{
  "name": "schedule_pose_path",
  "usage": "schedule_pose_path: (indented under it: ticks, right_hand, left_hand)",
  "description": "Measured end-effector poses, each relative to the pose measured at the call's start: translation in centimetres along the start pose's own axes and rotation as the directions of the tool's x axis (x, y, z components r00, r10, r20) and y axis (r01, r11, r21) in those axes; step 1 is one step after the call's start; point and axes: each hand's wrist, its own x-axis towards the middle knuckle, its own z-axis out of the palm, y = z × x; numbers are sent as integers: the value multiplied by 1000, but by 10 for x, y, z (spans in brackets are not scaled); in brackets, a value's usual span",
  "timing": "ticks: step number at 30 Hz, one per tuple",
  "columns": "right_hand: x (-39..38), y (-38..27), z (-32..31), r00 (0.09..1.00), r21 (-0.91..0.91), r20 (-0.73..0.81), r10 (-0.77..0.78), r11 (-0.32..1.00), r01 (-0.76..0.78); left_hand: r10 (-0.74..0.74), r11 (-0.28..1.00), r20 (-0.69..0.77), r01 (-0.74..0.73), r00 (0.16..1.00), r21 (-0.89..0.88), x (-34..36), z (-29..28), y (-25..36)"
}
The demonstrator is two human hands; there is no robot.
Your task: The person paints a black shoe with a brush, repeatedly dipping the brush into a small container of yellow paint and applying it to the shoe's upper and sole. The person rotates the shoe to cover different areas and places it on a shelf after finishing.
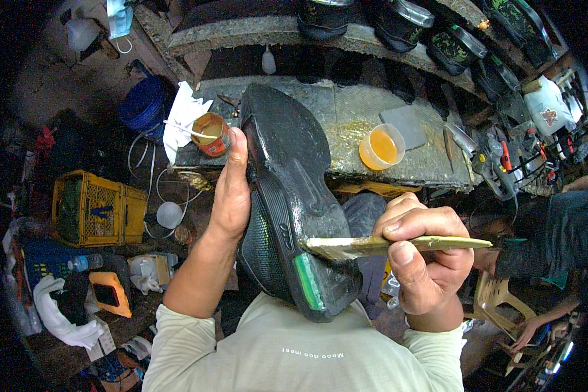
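Note:
A black shoe (286, 150) is held up in front of my chest, its underside facing me and its toe pointing away. My left hand (232, 202) is closed around its left side, thumb along the edge; the fingers are hidden behind it. A mesh upper shows on that side, and a bright green patch (309, 281) lies near the heel. Between the thumb and fingers of my right hand (428, 251) is a flat brush (405, 244) with a yellowish-green handle. Its pale bristle end touches the shoe's underside just above the green patch. Parts of the underside look wet and shiny.
Ahead stands a stained workbench (431, 150) with a tub of orange liquid (367, 154), a tin (217, 145) with a stick in it, and a white cloth (183, 124). Shoes (398, 29) line the shelf above. A yellow crate (98, 209) sits left; another person's arm (536, 326) shows right.

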Motion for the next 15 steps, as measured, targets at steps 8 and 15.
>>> schedule_pose_path:
  ticks: [8, 15]
  right_hand:
    - [1, -5, -2, 999, 20, 26, 30, 999, -31]
    - [-6, 4, 1, 995, 42, -91, 38, 999, -34]
  left_hand:
    - [-15, 998, -16, 14, 1000, -56, 5, -4, -6]
    - [3, 1000, -42, -4, 999, -31, 2, 0, -7]
